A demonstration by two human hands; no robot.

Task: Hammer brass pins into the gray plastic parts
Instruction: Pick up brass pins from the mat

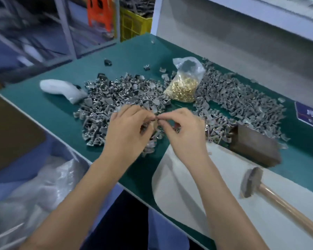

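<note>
Left hand [129, 127] and right hand [183, 127] fingertips pinched together, each grip's tiny content blurred, indistinguishable over gray parts [116, 98].

Hidden between pinching fingertips of left hand [128, 129] and right hand [183, 130]: whatever is held. Hammer [271, 193] handle cut off at right edge. Background shelving [34, 42] blurred.

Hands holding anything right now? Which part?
The left hand and right hand meet fingertip to fingertip over the gray parts pile, pinching something small between them. It is too blurred to identify, or to tell where the grip sits. The hammer lies untouched.
</note>
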